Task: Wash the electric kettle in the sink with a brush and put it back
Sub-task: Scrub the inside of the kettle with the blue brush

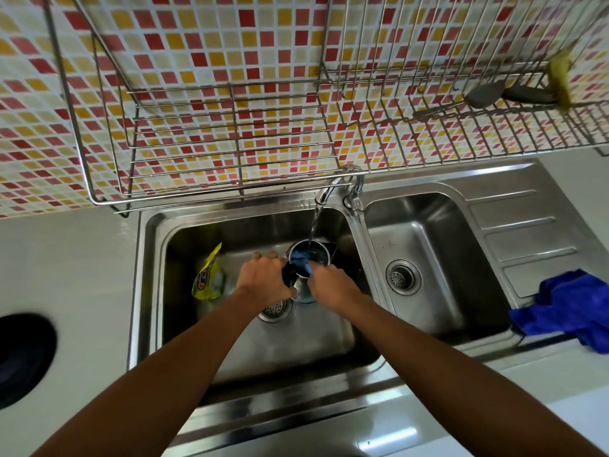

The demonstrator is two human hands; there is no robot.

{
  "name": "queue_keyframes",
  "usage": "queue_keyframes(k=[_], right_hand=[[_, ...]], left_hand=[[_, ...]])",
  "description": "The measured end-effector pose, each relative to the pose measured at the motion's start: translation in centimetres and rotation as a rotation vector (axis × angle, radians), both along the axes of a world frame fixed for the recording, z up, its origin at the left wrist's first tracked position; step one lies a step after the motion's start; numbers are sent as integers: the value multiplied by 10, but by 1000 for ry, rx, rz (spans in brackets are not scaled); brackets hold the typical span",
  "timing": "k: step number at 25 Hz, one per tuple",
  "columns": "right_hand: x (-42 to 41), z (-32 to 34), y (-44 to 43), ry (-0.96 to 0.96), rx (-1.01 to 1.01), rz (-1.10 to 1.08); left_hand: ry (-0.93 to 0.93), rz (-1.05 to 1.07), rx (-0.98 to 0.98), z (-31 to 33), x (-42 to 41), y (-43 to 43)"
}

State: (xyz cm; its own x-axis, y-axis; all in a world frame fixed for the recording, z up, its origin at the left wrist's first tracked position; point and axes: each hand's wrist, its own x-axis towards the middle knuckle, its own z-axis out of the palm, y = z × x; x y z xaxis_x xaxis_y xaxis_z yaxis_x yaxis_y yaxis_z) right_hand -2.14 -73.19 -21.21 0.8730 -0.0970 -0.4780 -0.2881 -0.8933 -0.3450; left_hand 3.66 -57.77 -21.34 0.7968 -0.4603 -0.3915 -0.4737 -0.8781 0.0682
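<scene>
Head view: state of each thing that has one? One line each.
Tap: running, stream falls into the kettle.
Kettle: mouth up and open in the left basin, taking water.
Brush: blue, head inside the kettle mouth.
Left hand: grips the kettle's black side.
Right hand: holds the brush at the rim.
Yellow pouch: lying in the left basin.
Blue cloth: crumpled on the drainboard.
</scene>
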Motion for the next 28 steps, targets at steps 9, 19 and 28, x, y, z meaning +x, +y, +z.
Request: queue_keyframes(k=[9, 19, 28], right_hand=[[42, 0, -44, -246, -36, -241], [78, 22, -101, -328, 6, -616], [56, 28, -70, -358, 147, -673]], left_hand=[[16, 8, 3, -3, 1, 0], [-4, 4, -2, -7, 0, 2], [10, 11, -5, -7, 1, 2]])
